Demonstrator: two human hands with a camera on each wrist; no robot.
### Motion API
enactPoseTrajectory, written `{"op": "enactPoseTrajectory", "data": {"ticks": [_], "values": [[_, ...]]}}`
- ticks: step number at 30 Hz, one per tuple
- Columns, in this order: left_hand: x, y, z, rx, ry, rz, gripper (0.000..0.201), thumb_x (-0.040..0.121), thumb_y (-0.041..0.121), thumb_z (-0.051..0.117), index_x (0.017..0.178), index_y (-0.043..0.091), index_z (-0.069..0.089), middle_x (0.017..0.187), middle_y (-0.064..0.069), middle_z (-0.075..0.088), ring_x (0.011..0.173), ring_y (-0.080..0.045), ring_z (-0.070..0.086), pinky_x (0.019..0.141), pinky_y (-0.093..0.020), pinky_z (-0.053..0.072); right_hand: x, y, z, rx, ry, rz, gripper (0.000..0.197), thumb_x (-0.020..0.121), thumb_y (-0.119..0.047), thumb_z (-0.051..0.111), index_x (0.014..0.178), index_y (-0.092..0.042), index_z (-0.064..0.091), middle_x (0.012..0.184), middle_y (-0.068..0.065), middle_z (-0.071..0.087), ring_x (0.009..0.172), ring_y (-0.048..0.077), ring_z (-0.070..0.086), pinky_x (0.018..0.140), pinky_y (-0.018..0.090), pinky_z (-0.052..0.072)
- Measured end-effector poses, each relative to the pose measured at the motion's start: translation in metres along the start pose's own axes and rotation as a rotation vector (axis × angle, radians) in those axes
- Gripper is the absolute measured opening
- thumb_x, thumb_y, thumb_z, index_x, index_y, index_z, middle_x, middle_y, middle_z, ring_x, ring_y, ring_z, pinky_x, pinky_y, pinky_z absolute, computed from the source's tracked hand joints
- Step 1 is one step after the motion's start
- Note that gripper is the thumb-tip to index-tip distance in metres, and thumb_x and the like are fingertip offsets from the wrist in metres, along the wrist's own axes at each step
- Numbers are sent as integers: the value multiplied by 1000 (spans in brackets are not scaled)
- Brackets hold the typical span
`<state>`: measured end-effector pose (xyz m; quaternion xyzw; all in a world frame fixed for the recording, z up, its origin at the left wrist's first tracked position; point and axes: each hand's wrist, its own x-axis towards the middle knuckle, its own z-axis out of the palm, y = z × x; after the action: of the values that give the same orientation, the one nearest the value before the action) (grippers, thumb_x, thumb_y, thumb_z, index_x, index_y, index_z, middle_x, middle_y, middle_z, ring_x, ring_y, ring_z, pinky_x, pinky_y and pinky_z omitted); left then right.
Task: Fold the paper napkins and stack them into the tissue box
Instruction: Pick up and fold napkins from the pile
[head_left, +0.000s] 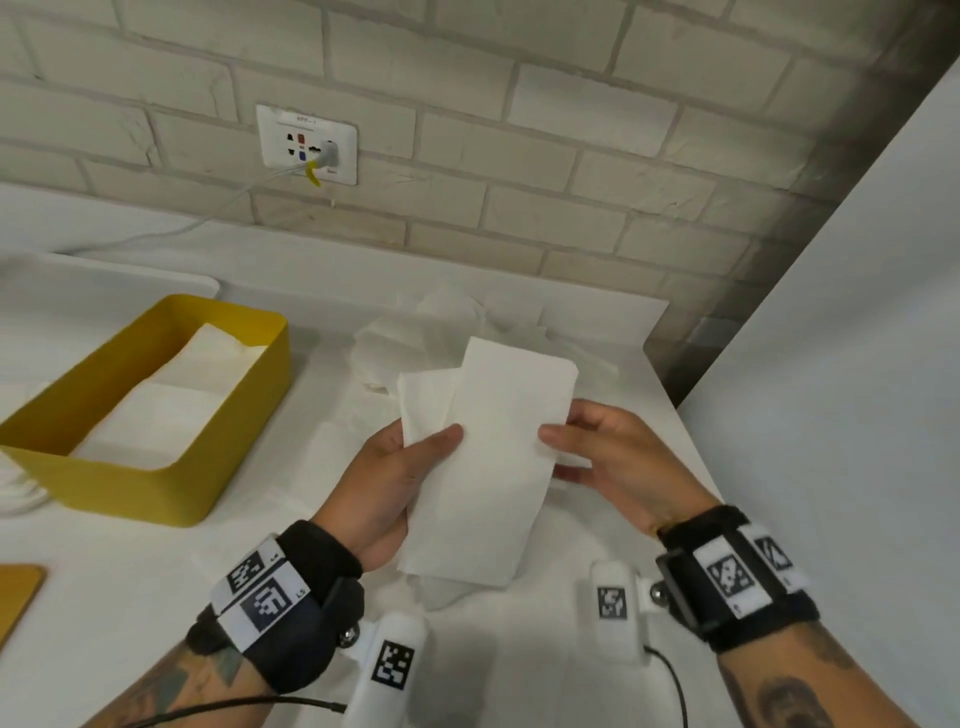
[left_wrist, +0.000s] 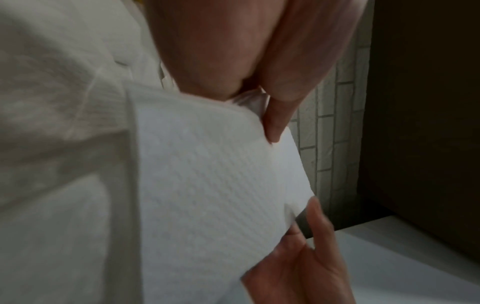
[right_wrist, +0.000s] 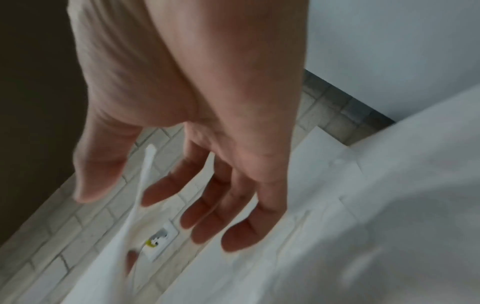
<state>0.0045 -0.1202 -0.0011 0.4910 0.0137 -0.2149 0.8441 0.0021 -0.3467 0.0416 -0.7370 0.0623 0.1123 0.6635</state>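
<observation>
A white paper napkin (head_left: 493, 457), folded into a long strip, is held up above the table. My left hand (head_left: 436, 441) pinches its left edge, thumb on top and fingers behind. In the left wrist view the thumb (left_wrist: 272, 123) presses on the napkin (left_wrist: 207, 185). My right hand (head_left: 566, 447) is at the napkin's right edge with fingers straight and spread. In the right wrist view, the napkin's edge (right_wrist: 145, 174) runs between thumb and fingers of that hand (right_wrist: 135, 197), not pinched. The yellow tissue box (head_left: 156, 488) stands at left with folded napkins (head_left: 171, 405) inside.
Behind the held napkin lies a loose pile of unfolded napkins (head_left: 441, 332). A white tray (head_left: 104, 275) sits behind the box. A wooden board (head_left: 15, 592) is at lower left. The brick wall carries a socket (head_left: 306, 145). A white panel (head_left: 831, 364) bounds the right.
</observation>
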Motion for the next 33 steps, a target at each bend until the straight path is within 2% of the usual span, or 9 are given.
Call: {"op": "enactPoseTrajectory", "data": {"ticks": [6, 9, 12, 14, 18, 20, 23, 26, 33], "values": [[2, 0, 3, -71, 84, -36, 34, 105, 31, 51, 128, 9, 65, 120, -11, 75, 110, -29, 72, 95, -44, 55, -12, 30, 28, 161, 161, -74, 10, 90, -6, 69, 98, -1, 67, 103, 12, 76, 96, 27, 72, 85, 38, 60], [2, 3, -3, -78, 143, -15, 36, 106, 34, 50, 126, 10, 67, 114, -7, 77, 104, -23, 75, 88, -37, 57, -19, 29, 22, 275, 266, -131, 11, 89, -3, 68, 99, -3, 63, 93, 14, 72, 90, 26, 68, 75, 32, 60], [1, 7, -10, -82, 182, -9, 37, 106, 34, 51, 128, 9, 66, 114, -7, 77, 104, -22, 75, 83, -35, 58, -31, 13, 8, 293, 308, -208, 13, 88, -4, 68, 100, -9, 65, 97, 12, 75, 94, 29, 70, 73, 31, 61], [2, 8, -12, -87, 186, -19, 38, 105, 35, 51, 128, 9, 66, 115, -8, 77, 104, -22, 75, 86, -36, 57, -40, -6, 4, 289, 227, -285, 26, 84, -8, 66, 109, -16, 65, 101, 12, 77, 96, 27, 73, 71, 31, 61], [2, 5, -8, -92, 155, -68, 42, 106, 39, 49, 128, 9, 67, 120, -11, 75, 114, -27, 71, 105, -43, 51, -50, -39, 20, 281, -24, -437, 51, 82, -4, 59, 129, -24, 56, 103, 11, 77, 95, 22, 74, 73, 33, 62], [3, 2, -6, -87, 110, -91, 45, 107, 42, 46, 132, 9, 66, 125, -13, 73, 117, -29, 69, 106, -45, 50, -42, -39, 32, 269, -55, -405, 54, 83, -4, 61, 132, -25, 54, 104, 14, 77, 93, 23, 75, 73, 34, 62], [2, 2, -2, -85, 79, -83, 46, 110, 41, 37, 131, 11, 65, 123, -12, 74, 110, -25, 72, 89, -37, 57, -27, -20, 50, 118, -2, -238, 48, 92, -4, 64, 135, -21, 52, 107, 12, 77, 98, 26, 75, 82, 40, 61], [0, 3, -4, -100, 82, -40, 53, 110, 47, 34, 134, 11, 64, 127, -13, 72, 117, -28, 69, 97, -42, 53, -19, 6, 60, 21, 71, -117, 41, 96, -6, 65, 131, -23, 53, 103, 6, 79, 98, 23, 75, 96, 50, 56], [4, 3, -12, -120, 132, -24, 64, 105, 60, 31, 139, 15, 60, 127, -11, 72, 117, -28, 69, 98, -45, 52, -11, 22, 63, -2, 87, -49, 43, 95, -9, 68, 129, -30, 52, 102, 5, 79, 97, 24, 75, 99, 56, 53]]}}
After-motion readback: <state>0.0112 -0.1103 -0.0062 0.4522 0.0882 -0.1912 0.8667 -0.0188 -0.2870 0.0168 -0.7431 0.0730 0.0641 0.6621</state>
